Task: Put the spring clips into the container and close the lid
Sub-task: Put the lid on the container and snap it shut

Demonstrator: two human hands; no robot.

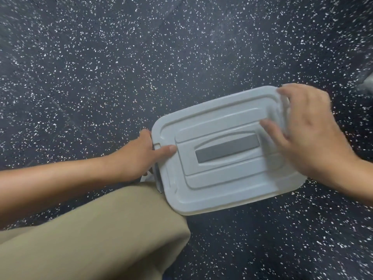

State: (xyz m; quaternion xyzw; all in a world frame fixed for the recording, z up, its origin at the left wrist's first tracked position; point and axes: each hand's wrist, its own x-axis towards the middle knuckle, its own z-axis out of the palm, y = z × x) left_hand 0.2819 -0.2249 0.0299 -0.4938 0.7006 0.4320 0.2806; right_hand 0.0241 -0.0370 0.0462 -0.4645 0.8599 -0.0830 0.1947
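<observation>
A pale grey rectangular container with its lid (218, 178) on sits on the dark speckled floor, tilted in view. The lid has a dark grey handle strip (227, 148) in a recessed middle. My left hand (141, 156) grips the container's left end, thumb lying on top of the lid and fingers under the rim. At the right end, my right hand (306, 136) holds the lid edge, thumb pressed on top and fingers curled over the far corner. The right hand is blurred. No spring clips are visible; the lid hides the inside.
Black rubber floor with white flecks (121, 67) fills the view. My knee in beige trousers (105, 229) lies at the lower left, touching the container's near left corner. A blurred pale object (366, 84) shows at the right edge.
</observation>
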